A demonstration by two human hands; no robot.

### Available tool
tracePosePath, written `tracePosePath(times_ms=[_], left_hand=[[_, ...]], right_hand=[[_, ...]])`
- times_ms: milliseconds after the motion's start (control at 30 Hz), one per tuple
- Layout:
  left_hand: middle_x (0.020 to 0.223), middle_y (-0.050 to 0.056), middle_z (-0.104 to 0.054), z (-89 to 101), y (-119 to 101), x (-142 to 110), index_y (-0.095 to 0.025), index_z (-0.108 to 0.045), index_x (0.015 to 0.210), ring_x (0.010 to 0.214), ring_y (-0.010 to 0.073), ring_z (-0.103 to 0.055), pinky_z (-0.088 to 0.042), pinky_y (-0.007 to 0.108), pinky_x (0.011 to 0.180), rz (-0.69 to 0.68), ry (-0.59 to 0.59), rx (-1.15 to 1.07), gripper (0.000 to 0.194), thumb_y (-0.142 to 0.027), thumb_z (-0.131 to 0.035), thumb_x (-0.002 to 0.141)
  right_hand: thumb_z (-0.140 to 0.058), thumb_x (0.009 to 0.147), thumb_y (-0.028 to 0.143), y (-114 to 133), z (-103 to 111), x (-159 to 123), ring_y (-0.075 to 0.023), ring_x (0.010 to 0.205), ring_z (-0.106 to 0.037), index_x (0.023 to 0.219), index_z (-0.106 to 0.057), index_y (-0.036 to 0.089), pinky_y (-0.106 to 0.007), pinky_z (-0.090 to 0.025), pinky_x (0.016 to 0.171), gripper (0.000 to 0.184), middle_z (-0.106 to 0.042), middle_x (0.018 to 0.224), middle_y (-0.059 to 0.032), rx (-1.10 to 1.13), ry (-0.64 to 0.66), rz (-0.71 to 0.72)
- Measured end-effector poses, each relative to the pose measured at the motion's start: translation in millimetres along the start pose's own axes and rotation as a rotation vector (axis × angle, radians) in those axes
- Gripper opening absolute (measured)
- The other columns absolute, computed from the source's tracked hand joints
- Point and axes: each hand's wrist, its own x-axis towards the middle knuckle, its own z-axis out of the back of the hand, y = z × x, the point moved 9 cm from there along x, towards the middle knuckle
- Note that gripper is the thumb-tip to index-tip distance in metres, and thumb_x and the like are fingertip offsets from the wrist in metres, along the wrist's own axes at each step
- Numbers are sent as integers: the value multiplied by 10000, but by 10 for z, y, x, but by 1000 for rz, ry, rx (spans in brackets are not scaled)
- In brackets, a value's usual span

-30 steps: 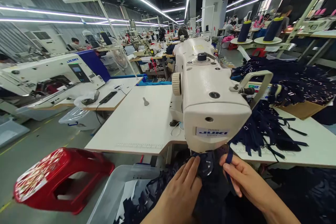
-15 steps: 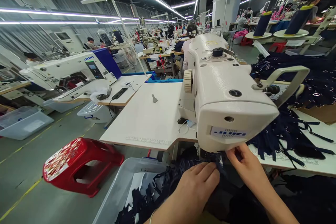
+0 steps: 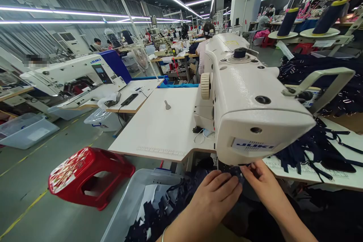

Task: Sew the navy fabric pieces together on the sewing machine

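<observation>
A white JUKI sewing machine (image 3: 249, 102) stands on a white table (image 3: 161, 124), its head facing me. Under the head lies dark navy fabric (image 3: 227, 172). My left hand (image 3: 215, 196) rests palm down on this fabric, fingers stretched flat toward the needle area. My right hand (image 3: 261, 181) pinches the navy fabric just below the machine head; its fingertips are partly hidden by the machine. The needle itself is hidden.
A pile of navy straps (image 3: 309, 151) lies on the table right of the machine. A clear plastic bin (image 3: 127, 204) with navy pieces sits at lower left, beside a red stool (image 3: 87, 176). Another JUKI machine (image 3: 73, 77) stands to the left. Thread cones (image 3: 287, 22) rise behind; other workers sit further back.
The view shifted so the machine looms larger. Both hands moved up under the machine head; my right hand went from holding a strap loosely to pinching fabric at the needle area.
</observation>
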Motion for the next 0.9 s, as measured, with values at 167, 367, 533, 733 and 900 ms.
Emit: tracePosePath(times_ms=[167, 367, 533, 733, 900], left_hand=[[1326, 54, -575, -9, 0, 1, -122, -529, 1301, 1241, 166, -487, -346, 335, 1118, -38, 47, -15, 361, -131, -309, 1014], [1283, 84, -589, -57, 15, 12, -126, -530, 1284, 1219, 167, -509, -372, 328, 1100, 1, 37, 12, 313, -187, -423, 997], [1230, 43, -617, -52, 41, 69, -159, -538, 1261, 1191, 139, -510, -401, 293, 1057, 33, 42, -51, 284, -181, -428, 1000], [1175, 20, -636, -76, 82, 80, -195, -561, 1229, 1180, 164, -498, -388, 331, 1043, 139, 23, -50, 269, -275, -445, 1000], [1229, 38, -600, -108, -47, 73, -146, -573, 1245, 1133, 184, -529, -420, 310, 1002, 111, -15, 142, 305, -226, -466, 971]], right_hand=[[-526, 843, 497, -16, -3, 17, -164, 692, -485, 869, -489, 229, -295, -427, 653, 271, -455, 713, 33, -11, 20, -13], [-525, 840, 494, -24, 9, 41, -165, 686, -493, 806, -478, 232, -301, -431, 658, 268, -464, 704, 30, -39, 34, -5], [-514, 848, 530, -34, -5, 26, -186, 757, -532, 843, -480, 236, -300, -446, 669, 295, -501, 753, 14, -52, 67, -40], [-451, 881, 547, -64, 13, 6, -216, 826, -600, 945, -523, 241, -301, -485, 686, 321, -581, 759, -4, -65, 58, -29], [-507, 793, 433, 68, 88, 172, -271, 878, -641, 855, -610, 210, -390, -504, 816, 253, -693, 852, -80, -204, -70, 60]])
